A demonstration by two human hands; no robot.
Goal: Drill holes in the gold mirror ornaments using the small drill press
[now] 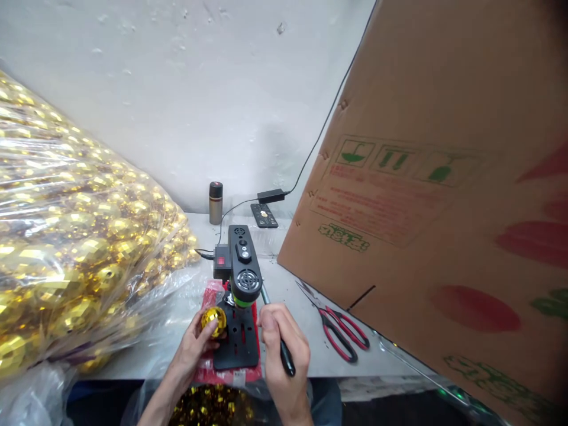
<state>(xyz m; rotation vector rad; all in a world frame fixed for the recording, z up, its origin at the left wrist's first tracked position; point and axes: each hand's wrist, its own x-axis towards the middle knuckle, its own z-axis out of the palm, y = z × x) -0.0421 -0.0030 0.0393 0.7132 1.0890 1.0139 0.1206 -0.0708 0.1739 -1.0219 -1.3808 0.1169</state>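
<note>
Here, left hand (194, 346) tight on 1 faceted gold ball (210, 319), right hand (286, 340) round a smooth black handle (287, 361).

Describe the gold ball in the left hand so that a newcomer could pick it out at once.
Find the big clear bag at left, then go right to the black machine. By the left edge of its base plate, the left hand holds the faceted gold ball. Unlike the balls inside the bag, this one is out in the hand.
</note>
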